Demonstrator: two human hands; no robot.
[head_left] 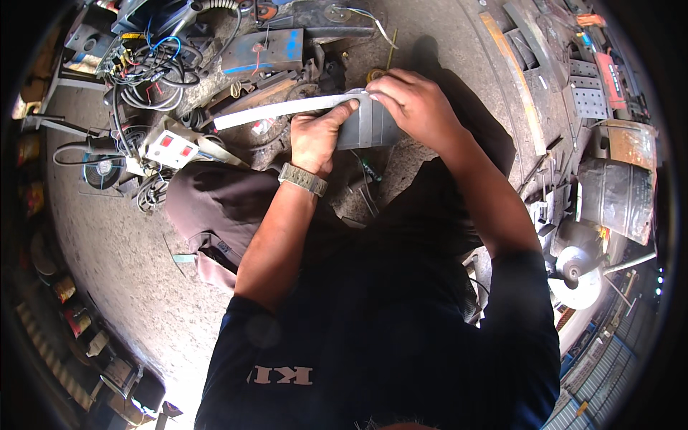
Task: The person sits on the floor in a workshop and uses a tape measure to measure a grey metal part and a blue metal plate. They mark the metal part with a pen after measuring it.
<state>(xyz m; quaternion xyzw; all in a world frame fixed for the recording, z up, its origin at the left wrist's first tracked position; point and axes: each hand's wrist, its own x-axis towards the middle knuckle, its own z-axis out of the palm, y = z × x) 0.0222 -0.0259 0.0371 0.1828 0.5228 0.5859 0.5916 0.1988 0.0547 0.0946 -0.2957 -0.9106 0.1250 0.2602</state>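
My left hand [315, 136] grips a dark grey, flat, plate-like piece [349, 134] over my lap, its thumb pressed on the upper edge. A long pale flat strip [269, 111] runs leftward from that edge. A narrower grey band [365, 127] crosses the plate-like piece from top to bottom. My right hand [419, 107] is closed in a pinch where strip and band meet at the top; its fingertips partly hide this spot. Whether strip and band are one piece I cannot tell. Just beyond the right fingers lies a small round yellow thing [375, 74].
Tangled cables [154, 72] and a white socket box [169, 147] lie on the floor at the left. A blue-marked metal box [264, 51] stands ahead. At the right are a perforated plate [590, 97], a metal drum [615, 197] and a shiny disc [575, 276].
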